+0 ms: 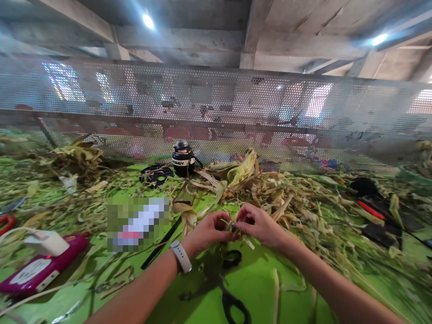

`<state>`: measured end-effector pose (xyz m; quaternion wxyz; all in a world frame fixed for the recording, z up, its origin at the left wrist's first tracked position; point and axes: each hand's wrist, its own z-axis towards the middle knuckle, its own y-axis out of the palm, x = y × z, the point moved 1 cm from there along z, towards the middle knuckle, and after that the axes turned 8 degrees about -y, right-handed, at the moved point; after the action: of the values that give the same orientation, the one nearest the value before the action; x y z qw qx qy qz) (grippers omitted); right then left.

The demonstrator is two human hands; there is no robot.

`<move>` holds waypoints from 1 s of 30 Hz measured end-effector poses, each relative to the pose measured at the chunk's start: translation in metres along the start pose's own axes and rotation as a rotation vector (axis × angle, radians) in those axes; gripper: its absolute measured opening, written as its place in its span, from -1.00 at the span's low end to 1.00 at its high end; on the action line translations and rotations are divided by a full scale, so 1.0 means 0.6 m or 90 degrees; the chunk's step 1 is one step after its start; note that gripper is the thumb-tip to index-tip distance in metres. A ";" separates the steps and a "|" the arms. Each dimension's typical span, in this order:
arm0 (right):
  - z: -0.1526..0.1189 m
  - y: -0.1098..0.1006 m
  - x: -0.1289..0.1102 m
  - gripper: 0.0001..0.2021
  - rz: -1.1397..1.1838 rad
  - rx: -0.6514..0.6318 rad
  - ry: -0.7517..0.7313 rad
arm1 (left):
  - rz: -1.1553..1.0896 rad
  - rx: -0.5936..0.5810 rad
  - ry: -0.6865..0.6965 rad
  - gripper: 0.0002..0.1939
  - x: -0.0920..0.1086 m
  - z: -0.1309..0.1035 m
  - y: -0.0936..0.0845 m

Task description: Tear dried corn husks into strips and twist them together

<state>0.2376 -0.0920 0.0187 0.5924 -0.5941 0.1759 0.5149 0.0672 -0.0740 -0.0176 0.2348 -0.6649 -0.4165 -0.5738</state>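
Note:
Both hands meet over the green table (263,288), at the middle of the head view. My left hand (213,229), with a white watch on its wrist, pinches a small piece of pale green husk (231,225). From the right, my right hand (255,222) closes its fingertips on the same piece. A short pale strip (249,243) hangs just below the fingers. Black-handled scissors (234,306) lie on the table beneath the hands. The fingers hide much of the held piece.
Dried husks (270,189) heap behind the hands. Further back stands a black bottle (183,157) before a perforated metal screen (209,103). At left are a purple power bank (64,256) and a white plug (50,243); a black object with a red strip (371,209) lies right.

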 end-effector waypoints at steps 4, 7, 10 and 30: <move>0.001 0.000 0.002 -0.88 0.006 -0.013 -0.002 | 0.013 0.028 -0.006 -0.53 0.005 -0.002 0.003; 0.003 -0.001 0.005 -0.87 0.027 0.010 0.014 | 0.034 0.063 0.027 -0.55 0.007 -0.003 0.003; 0.003 0.000 0.006 -0.83 0.041 0.036 0.034 | 0.051 0.069 0.053 -0.58 0.007 -0.002 0.001; 0.006 -0.008 0.018 -0.73 0.190 -0.040 0.089 | 0.126 0.014 0.114 -0.71 0.009 -0.002 0.000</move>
<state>0.2446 -0.0833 0.0132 0.4766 -0.6143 0.2869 0.5596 0.0662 -0.0735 -0.0120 0.3339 -0.6461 -0.3323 -0.6005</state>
